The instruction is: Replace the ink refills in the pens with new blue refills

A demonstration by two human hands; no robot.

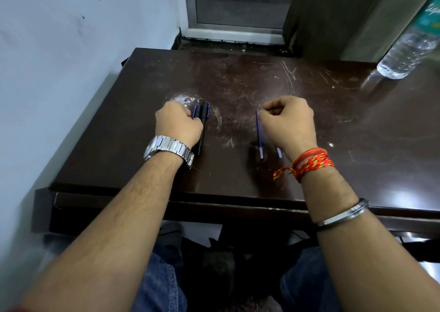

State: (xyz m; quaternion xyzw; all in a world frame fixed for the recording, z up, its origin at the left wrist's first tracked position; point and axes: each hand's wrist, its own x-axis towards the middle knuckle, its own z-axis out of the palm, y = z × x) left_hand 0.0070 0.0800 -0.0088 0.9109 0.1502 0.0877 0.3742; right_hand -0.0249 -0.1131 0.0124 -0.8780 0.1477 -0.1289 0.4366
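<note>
The black pens (pixel 202 119) lie side by side on the dark table (pixel 238 183), left of centre, with the curled left hand (pixel 177 123) resting on them. The right hand (pixel 289 121), fingers closed, pinches the far end of one blue refill (pixel 259 133); another refill end (pixel 279 152) shows beneath its wrist. A water bottle (pixel 409 47) stands at the far right corner.

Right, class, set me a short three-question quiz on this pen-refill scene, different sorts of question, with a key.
1. True or false: the left hand rests on the pens.
2. Which hand pinches a blue refill? A left, B right.
3. Fill in: a plastic ____ stands at the table's far right corner.

Key: 1 true. 2 B, the right hand. 3 bottle; table.
</note>
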